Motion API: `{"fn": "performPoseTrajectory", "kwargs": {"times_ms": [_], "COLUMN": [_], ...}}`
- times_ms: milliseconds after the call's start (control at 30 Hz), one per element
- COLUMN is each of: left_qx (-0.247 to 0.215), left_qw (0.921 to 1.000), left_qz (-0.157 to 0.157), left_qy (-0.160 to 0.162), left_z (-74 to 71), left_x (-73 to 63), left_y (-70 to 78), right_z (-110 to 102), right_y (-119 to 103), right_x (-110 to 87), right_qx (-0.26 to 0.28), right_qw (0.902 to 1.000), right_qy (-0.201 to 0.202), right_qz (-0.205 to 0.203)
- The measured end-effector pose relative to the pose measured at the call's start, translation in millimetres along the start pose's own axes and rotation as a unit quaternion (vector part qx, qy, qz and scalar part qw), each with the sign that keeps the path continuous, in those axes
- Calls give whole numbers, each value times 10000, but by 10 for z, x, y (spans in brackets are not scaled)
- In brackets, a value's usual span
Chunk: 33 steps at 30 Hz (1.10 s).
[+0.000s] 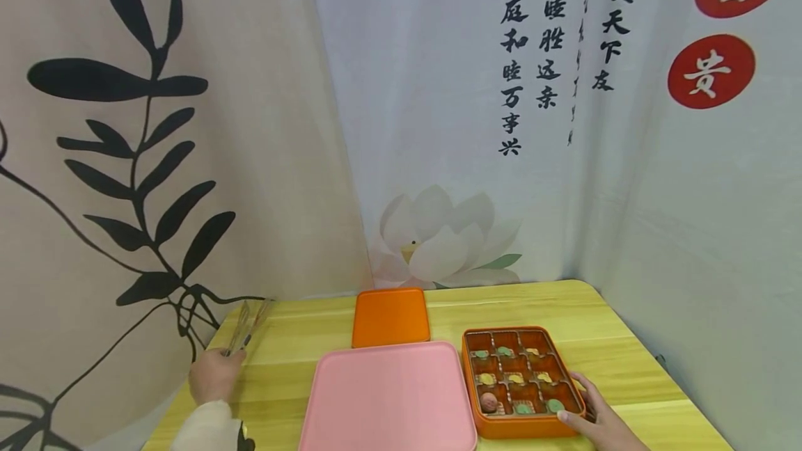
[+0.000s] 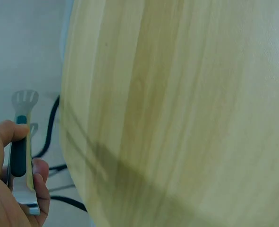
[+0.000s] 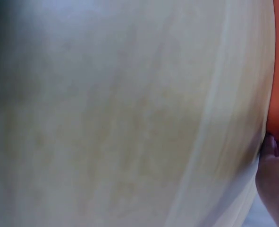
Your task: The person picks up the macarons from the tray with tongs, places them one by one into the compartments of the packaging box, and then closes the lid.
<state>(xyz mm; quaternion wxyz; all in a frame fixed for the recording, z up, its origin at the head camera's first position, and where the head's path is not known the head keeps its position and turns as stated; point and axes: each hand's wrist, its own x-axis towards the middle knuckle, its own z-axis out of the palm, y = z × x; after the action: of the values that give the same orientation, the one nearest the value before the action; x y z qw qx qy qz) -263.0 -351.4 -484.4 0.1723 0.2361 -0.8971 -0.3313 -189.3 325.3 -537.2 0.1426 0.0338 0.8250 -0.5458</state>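
Observation:
At the table's left edge, my left hand [image 1: 216, 376] holds metal food tongs [image 2: 19, 151] with a dark green grip, thumb on one arm and fingers round the other. The tongs' tips point away from me and stand apart. My right hand [image 1: 600, 417] grips the near right corner of an orange divided box [image 1: 514, 429], thumb at the front rim and fingers along the side. Small green and yellow pieces sit in the box's compartments, and a round pinkish-brown ball [image 1: 489, 402] lies in the near left one.
A pink tray [image 1: 388, 395] lies in the middle of the wood-grain table [image 1: 501, 305], left of the box. Behind it is a flat orange lid-like panel [image 1: 391, 319]. Printed cloth curtains [image 1: 250, 124] hang close behind the table and along its sides.

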Motion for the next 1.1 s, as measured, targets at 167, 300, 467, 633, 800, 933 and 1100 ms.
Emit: {"fn": "performPoseTrajectory", "kwargs": {"times_ms": [167,300,467,633,800,933,1100], "left_qx": [-176,-317,-428,-433,-290,-161,-23], "left_qw": [9982,9977,9978,9962,9950,9955,9959], "left_qz": [-560,-576,-430,-593,-776,-758,-653], "left_qy": [114,162,284,478,559,546,624], "left_z": [9,24,58,102,154,174,179], "left_x": [0,-13,-45,-88,-141,-180,-192], "left_y": [-83,-136,-219,-279,-308,-331,-359], "right_z": [-8,-13,-13,-5,-2,2,-1], "right_y": [17,25,26,52,49,21,-12], "right_x": [-11,-30,-40,-25,-12,-9,0], "right_qx": [63,85,148,245,228,147,37], "right_qw": [10000,10000,9998,9996,9996,9999,10000], "right_qy": [-1,19,43,69,52,11,-41], "right_qz": [-9,-40,-106,-158,-145,-83,21]}}
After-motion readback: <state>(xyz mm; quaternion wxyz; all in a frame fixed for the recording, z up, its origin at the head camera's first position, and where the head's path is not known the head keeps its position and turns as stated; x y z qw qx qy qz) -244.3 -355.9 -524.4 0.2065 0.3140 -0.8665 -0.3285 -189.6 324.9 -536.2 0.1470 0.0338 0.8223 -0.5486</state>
